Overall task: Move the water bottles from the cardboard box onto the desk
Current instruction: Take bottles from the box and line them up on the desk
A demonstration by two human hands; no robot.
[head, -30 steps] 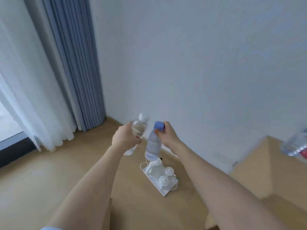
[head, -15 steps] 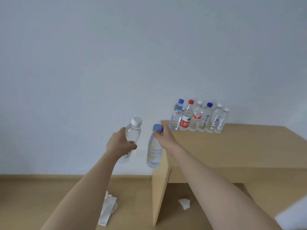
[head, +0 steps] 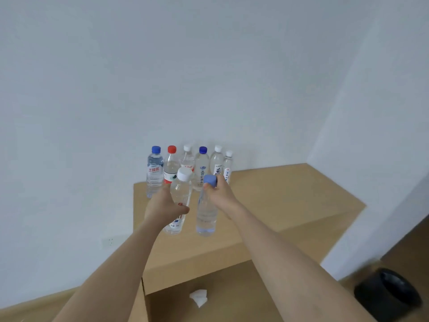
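Observation:
My left hand grips a clear white-capped water bottle round its middle, held in the air above the wooden desk. My right hand holds a clear bottle with a light blue cap by its neck, so the bottle hangs upright over the desk. Several water bottles with blue, red and white caps stand in a row at the desk's back edge against the wall, just behind both held bottles. The cardboard box is out of view.
The desk stands in a corner between two white walls. A crumpled white tissue lies on the floor under the desk. A black round bin stands on the floor at the lower right. A wall socket is left of the desk.
My view has swung from the curtain corner to the desk. Both hands have carried their bottles from the left of the desk's edge to above its top, near the row.

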